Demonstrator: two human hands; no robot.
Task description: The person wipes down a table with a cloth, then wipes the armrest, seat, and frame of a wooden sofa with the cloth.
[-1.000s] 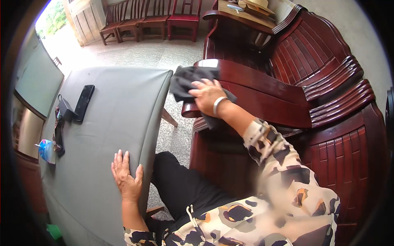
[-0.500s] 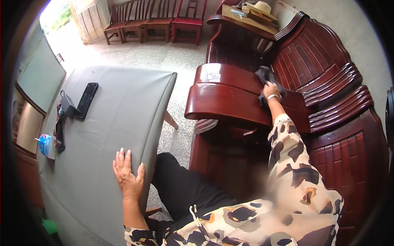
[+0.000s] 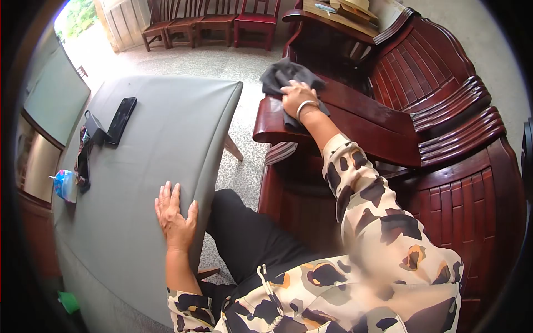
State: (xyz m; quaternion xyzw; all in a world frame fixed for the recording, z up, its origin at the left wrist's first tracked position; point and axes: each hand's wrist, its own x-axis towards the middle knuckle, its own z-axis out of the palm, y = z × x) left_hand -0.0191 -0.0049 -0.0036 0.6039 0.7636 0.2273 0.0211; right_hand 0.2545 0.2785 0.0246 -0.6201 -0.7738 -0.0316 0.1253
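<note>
My right hand [image 3: 298, 97] presses a dark grey cloth [image 3: 283, 77] onto the front end of a glossy red-brown wooden armrest [image 3: 366, 125]. The cloth is bunched ahead of the fingers and hangs a little over the armrest's edge. A light bangle [image 3: 306, 107] circles that wrist. On the grey covered table [image 3: 166, 133], my left hand [image 3: 176, 219] lies flat near the right edge, fingers stretched out, holding nothing.
A black phone [image 3: 121, 122], a small grey box [image 3: 96, 129] and a blue packet [image 3: 65, 185] lie along the table's left side. Wooden chairs [image 3: 215, 25] line the back wall. The wooden sofa [image 3: 455, 216] fills the right; a side table [image 3: 338, 19] stands behind it.
My right hand has slid the cloth along the armrest, from near the backrest to the front end. My left hand stays flat on the table. The view has shifted slightly.
</note>
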